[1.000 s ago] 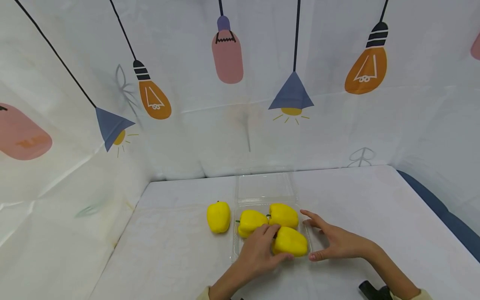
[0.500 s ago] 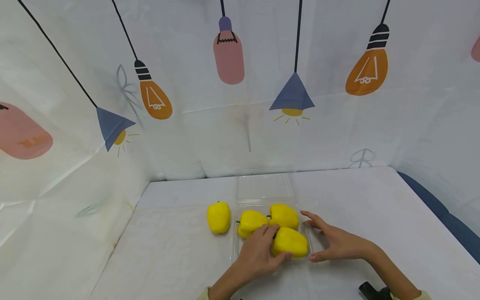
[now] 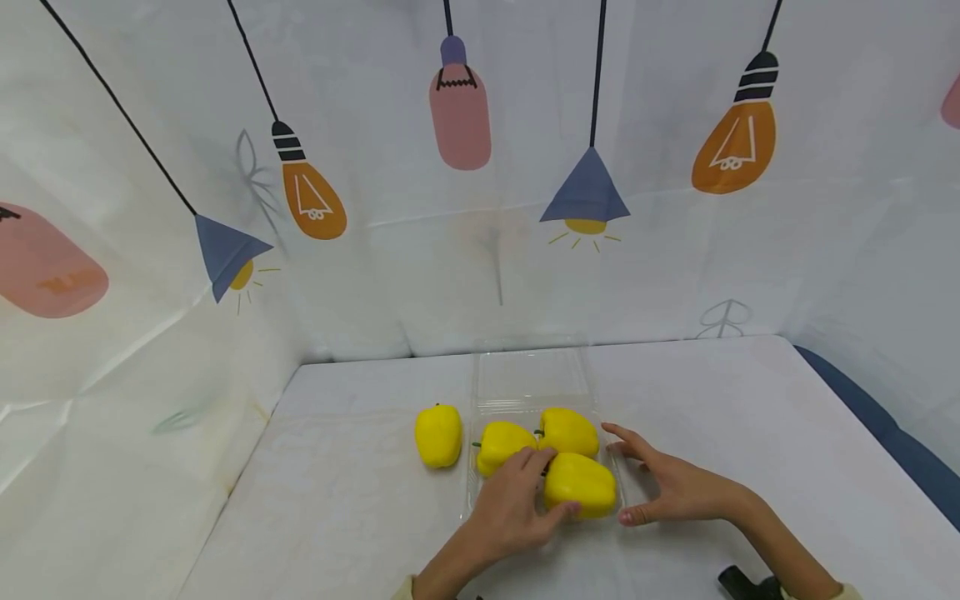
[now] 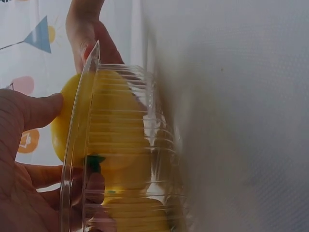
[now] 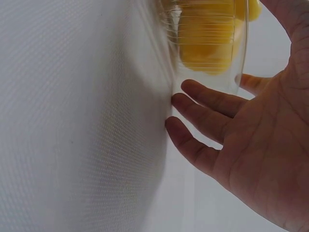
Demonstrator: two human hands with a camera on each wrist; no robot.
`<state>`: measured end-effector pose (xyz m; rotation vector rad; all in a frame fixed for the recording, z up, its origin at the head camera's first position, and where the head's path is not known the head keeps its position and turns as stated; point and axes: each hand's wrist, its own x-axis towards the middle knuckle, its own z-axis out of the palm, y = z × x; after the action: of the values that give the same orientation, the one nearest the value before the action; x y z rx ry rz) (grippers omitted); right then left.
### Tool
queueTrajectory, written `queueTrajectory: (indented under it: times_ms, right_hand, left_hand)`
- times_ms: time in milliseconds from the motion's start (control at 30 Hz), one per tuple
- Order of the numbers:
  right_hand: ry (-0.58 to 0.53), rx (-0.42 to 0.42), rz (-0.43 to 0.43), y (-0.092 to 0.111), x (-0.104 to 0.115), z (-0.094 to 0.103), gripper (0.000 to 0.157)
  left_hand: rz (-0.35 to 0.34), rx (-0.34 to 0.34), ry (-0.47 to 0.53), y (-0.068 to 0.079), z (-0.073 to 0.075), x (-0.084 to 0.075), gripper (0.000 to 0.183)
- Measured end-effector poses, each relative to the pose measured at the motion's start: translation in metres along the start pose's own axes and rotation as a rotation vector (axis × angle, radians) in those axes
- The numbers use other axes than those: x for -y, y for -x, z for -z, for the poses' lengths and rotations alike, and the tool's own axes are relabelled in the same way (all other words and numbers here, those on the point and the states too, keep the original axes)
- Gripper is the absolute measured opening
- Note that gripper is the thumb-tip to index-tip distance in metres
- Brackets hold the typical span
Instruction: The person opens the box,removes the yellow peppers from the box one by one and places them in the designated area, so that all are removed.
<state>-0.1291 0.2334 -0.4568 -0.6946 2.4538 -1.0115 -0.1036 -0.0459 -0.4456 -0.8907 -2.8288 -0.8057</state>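
Note:
A clear plastic clamshell container (image 3: pixel 531 377) lies with its lid folded back on the white table. In its base sit three yellow bell peppers: one at the left (image 3: pixel 506 443), one at the back right, and a front pepper (image 3: pixel 579 485). My left hand (image 3: pixel 510 504) holds that front pepper by its stem end, thumb on its near side and fingertips inside the container, as the left wrist view shows through the wall. Beside the container's right edge is my right hand (image 3: pixel 675 483), fingers spread and relaxed, the lower fingertips (image 5: pixel 181 128) near the tabletop. It holds nothing.
A fourth yellow bell pepper (image 3: pixel 438 436) stands on the table left of the container. A black object (image 3: pixel 742 583) shows at the right wrist. A white curtain (image 3: pixel 495 275) printed with lamps hangs behind the table.
The front pepper has turned slightly and its near end has come a little toward me. My left thumb has drawn slightly left along it. The right hand stays in place.

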Motion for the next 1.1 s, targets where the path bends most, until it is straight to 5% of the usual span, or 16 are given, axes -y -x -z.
queueTrajectory:
  times_ms: [567, 1100]
  right_hand:
    - [0.016, -0.022, 0.018, 0.000, 0.000, -0.001, 0.105]
    - [-0.006, -0.015, 0.016, 0.000, -0.001, -0.001, 0.104]
  left_hand:
    - [-0.014, -0.035, -0.050, -0.002, -0.011, 0.001, 0.067]
    - [-0.049, 0.007, -0.057, -0.002, -0.004, 0.004, 0.066]
